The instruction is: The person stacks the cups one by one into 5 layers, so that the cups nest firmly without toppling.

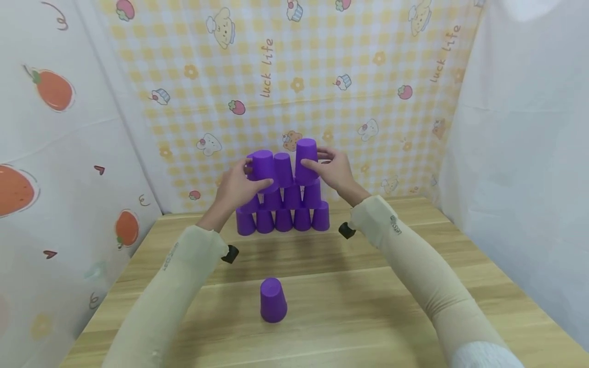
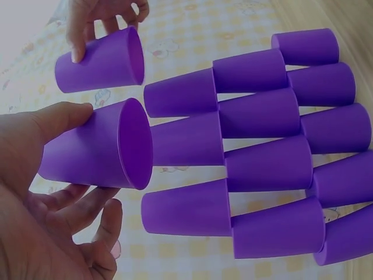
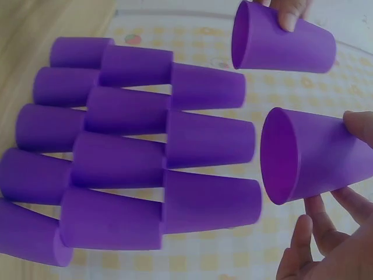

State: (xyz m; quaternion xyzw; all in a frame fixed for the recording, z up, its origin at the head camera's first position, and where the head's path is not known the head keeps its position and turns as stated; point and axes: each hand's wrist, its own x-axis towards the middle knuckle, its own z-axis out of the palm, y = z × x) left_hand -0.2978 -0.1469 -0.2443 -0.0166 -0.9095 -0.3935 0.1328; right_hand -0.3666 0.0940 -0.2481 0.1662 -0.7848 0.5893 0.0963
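My left hand [image 1: 235,188] grips an upside-down purple cup [image 2: 87,149], thumb on one side and fingers on the other. A second purple cup [image 3: 326,154], also mouth down, is held the same way by my right hand [image 1: 339,173]. Both held cups are close above the top row of a stacked cup wall [image 1: 283,221], overlapping it in the head view. That wall has several inverted purple cups in its bottom row, fewer in the row above and three on top. In both wrist views, a gap shows between the held cups' rims and the top-row cups.
One more inverted purple cup [image 1: 273,301] stands alone on the wooden table [image 1: 349,317], nearer to me. Behind the stack hangs a yellow checked cloth [image 1: 303,61]. White cloths [image 1: 520,128] close off both sides. A small black device hangs at each wrist.
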